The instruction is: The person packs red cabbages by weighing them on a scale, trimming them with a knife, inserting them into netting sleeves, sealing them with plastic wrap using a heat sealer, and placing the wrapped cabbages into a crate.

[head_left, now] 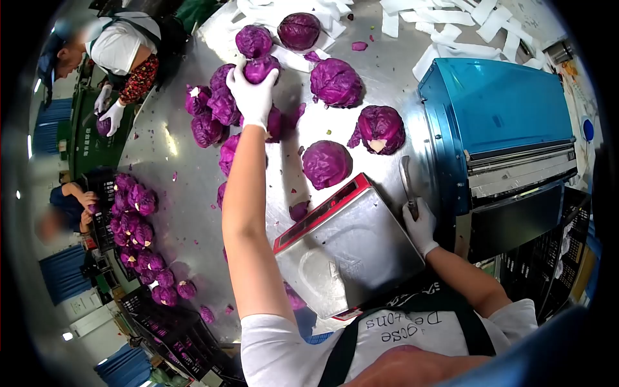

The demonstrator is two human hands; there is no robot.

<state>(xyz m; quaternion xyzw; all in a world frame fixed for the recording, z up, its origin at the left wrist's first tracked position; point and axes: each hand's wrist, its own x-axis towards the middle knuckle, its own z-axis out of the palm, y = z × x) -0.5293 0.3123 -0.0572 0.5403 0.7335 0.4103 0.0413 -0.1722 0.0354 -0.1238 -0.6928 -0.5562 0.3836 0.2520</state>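
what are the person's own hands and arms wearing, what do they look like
The left hand and right hand wear plain white, wrist-length gloves. Both forearms are bare, below short white fabric sleeves.

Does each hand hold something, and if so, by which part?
The right hand holds a knife by its handle. The left hand has its fingers around the near side of a purple cabbage; any lift cannot be told.

Left hand [250, 93] on a purple cabbage [260, 66], right hand [420, 226] around a curved knife [406, 178]
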